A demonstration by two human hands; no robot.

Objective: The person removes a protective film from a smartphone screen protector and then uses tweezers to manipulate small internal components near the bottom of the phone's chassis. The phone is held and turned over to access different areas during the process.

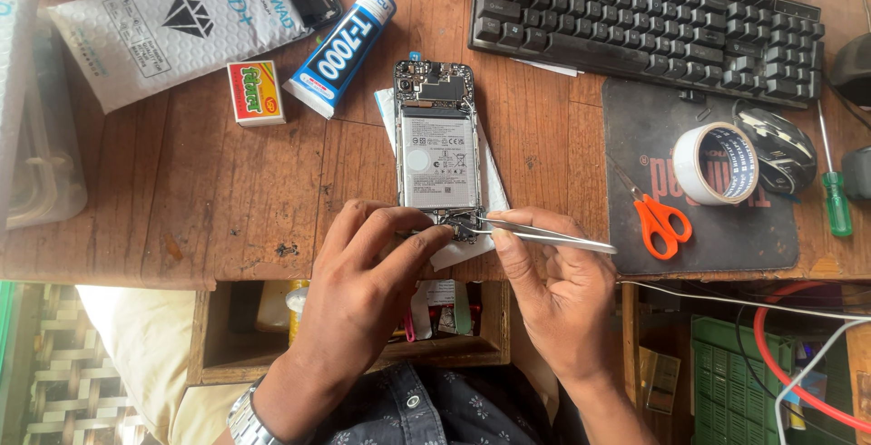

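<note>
Opened phone [437, 141] lies face down mid-worktop [218, 200], back cover off, battery exposed. Left hand [376, 245] presses its lower end, fingers bent. Right hand [544, 268] grips tweezers [544, 234] at the bottom board. Judged: disassembly done, internal work unfinished, reclosing outstanding.

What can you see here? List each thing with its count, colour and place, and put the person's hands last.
opened phone: one, silver and black, desk centre
tweezers: one, silver, at the phone's lower end
glue tube: one, blue and white, left of the phone
small box: one, red and yellow, beside the glue
keyboard: one, black, top right
tape roll: one, white, on the mat
scissors: one, orange-handled, on the mat
screwdriver: one, green-handled, far right
left hand: touches the phone
right hand: holds the tweezers
</note>
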